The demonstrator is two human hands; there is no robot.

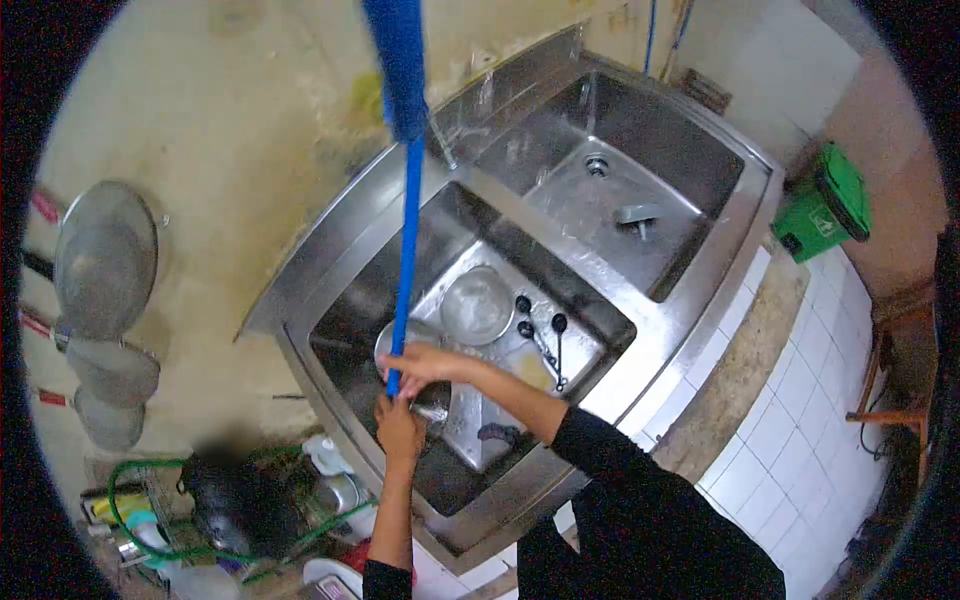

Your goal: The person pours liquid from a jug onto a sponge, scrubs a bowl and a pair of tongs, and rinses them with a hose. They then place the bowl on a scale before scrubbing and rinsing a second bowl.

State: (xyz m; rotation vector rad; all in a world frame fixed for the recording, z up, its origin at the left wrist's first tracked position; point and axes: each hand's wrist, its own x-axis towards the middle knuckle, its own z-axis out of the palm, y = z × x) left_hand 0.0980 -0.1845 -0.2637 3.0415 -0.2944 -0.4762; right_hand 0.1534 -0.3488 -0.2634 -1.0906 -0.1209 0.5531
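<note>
A blue hose (411, 220) hangs down from the top of the view into the near steel sink basin (350, 300). My right hand (432, 366) is closed around its lower part. Just below, my left hand (400, 428) grips the hose near its end, where water shows beside the fingers. A round metal bowl (478, 305) lies in the basin, with another round metal vessel (388, 345) partly hidden behind the hose and my right hand. To their right lie several black-headed utensils (559, 323). A dark curved item (498, 433) sits lower in the basin.
The second basin (575, 210) holds a small grey object (636, 213). A green bin (826, 205) stands at the right. Strainers (107, 255) hang on the left wall. A black pot (240, 505) and other kitchenware are at lower left, by a green-rimmed rack (150, 463).
</note>
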